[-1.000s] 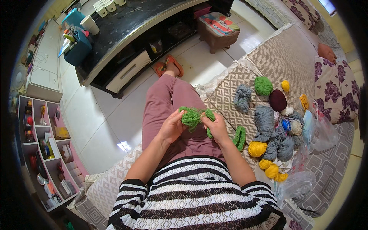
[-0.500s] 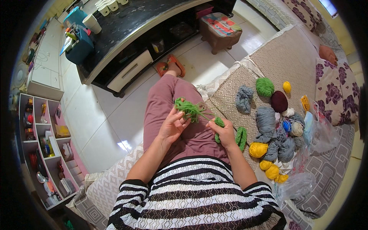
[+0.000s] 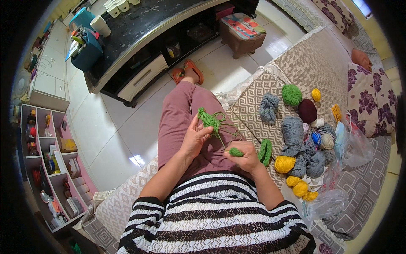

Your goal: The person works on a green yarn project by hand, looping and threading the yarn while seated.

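Observation:
Over my lap, my left hand (image 3: 196,137) grips a loose, tangled bunch of green yarn (image 3: 211,120) between thumb and fingers. From that bunch a strand runs down to my right hand (image 3: 244,155), which is closed round a small green crocheted piece (image 3: 235,152); most of it is hidden in the fist. Just beyond that hand, on the patterned sofa cover, lies another green crocheted strip (image 3: 265,151), folded into a loop.
On the sofa to my right are a green yarn ball (image 3: 292,95), a maroon ball (image 3: 307,111), grey skeins (image 3: 292,133), yellow balls (image 3: 285,164) and clear plastic bags (image 3: 354,146). A black table (image 3: 139,25) stands ahead, a stool (image 3: 243,36) beside it. A compartmented organizer (image 3: 53,169) is at left.
My right hand has moved slightly nearer and to the left, turning with the crocheted piece. The bunch in my left hand hangs looser, its strand steeper.

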### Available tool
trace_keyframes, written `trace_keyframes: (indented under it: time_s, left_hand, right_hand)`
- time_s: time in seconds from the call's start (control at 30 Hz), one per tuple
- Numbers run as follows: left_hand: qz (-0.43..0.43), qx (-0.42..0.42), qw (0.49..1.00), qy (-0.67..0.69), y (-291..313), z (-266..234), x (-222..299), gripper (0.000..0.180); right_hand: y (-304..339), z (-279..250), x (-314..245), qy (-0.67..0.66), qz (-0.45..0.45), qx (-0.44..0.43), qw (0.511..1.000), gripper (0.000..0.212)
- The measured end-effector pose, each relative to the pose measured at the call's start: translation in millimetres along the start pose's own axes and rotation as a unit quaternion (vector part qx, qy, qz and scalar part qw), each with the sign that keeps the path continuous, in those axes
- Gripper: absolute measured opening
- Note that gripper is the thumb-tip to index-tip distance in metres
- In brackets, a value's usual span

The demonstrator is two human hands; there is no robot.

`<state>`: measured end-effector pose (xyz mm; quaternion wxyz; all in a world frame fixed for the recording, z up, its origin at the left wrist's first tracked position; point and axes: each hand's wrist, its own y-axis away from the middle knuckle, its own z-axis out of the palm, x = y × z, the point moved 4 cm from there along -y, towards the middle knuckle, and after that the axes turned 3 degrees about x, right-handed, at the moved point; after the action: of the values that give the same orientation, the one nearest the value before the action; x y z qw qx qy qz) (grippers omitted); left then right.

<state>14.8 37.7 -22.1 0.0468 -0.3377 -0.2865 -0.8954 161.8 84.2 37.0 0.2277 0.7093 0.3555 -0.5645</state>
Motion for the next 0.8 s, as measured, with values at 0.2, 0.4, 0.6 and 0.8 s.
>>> trace_keyframes:
  time_s: [0.2,0.4,0.6,0.8]
  left_hand:
    - [-0.018,-0.021,0.999,-0.034,-0.4,-9.1,-6.3,0.074]
    - [-0.014,-0.027,0.996,-0.078,4.3,-0.4,-4.5,0.071]
    - [-0.008,-0.037,0.994,-0.103,6.4,-1.2,-3.5,0.073]
    - [-0.004,-0.077,0.991,-0.107,6.0,2.9,-6.2,0.072]
  right_hand:
    - [9.3,-28.0,15.1,-0.179,0.15,0.199,0.952,0.011]
    - [11.6,-46.5,36.0,-0.226,0.152,0.318,0.908,0.008]
    - [-0.2,-38.1,8.0,0.015,0.09,0.368,0.925,0.01]
    - [-14.1,-5.4,13.2,0.062,0.09,0.203,0.973,0.015]
